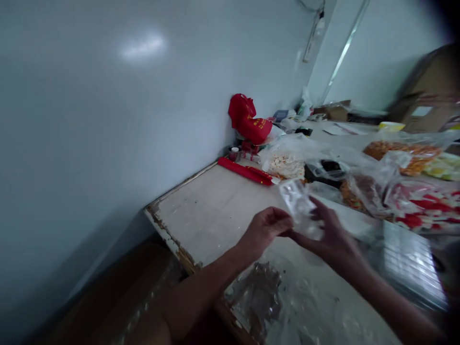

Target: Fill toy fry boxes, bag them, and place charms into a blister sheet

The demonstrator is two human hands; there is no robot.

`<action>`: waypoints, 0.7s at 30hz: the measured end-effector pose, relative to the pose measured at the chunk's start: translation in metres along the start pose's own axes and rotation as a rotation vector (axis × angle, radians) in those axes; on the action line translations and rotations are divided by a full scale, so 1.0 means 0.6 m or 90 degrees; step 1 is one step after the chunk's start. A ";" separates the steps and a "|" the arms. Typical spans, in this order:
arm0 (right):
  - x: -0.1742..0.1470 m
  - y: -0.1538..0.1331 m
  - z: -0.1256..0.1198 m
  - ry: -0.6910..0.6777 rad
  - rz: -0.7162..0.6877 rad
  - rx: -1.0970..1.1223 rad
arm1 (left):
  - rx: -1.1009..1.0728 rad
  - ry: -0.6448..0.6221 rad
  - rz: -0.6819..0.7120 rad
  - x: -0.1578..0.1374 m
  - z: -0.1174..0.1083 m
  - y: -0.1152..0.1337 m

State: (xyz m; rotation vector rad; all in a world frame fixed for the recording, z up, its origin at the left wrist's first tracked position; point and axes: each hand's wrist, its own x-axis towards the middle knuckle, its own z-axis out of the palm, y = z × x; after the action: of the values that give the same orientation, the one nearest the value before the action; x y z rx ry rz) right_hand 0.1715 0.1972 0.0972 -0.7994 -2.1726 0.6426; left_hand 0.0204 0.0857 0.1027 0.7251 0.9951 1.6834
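Observation:
A small clear plastic tray [297, 199], apparently with moulded hollows, is tilted up between my hands above the table. My left hand [268, 227] is closed, its thumb and fingers pinching the tray's lower left corner. My right hand [328, 232] grips the tray's right side, with the thumb along the bottom edge and the fingers bent at the upper right. Motion blurs the tray, so whether anything lies in it I cannot tell. Below my hands, crumpled clear plastic [305, 306] is spread over the near part of the table [201, 206].
A red roll [247, 172] and a red bag [249, 120] lie by the wall. Clear bags of food [287, 165] crowd the back and right. A stack of clear plastic trays [409, 258] stands at right. Cardboard boxes [424, 108] are behind. The table's left edge is chipped.

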 end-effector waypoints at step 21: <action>0.179 0.008 0.290 -0.168 0.457 0.454 | 0.260 0.229 -0.181 0.299 -0.492 0.132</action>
State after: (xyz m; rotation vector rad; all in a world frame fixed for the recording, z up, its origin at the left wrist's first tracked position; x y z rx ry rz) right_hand -0.0185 0.2418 0.0358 -1.1127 -1.6120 1.8361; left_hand -0.3180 0.1635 0.0314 0.5119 1.6460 1.3984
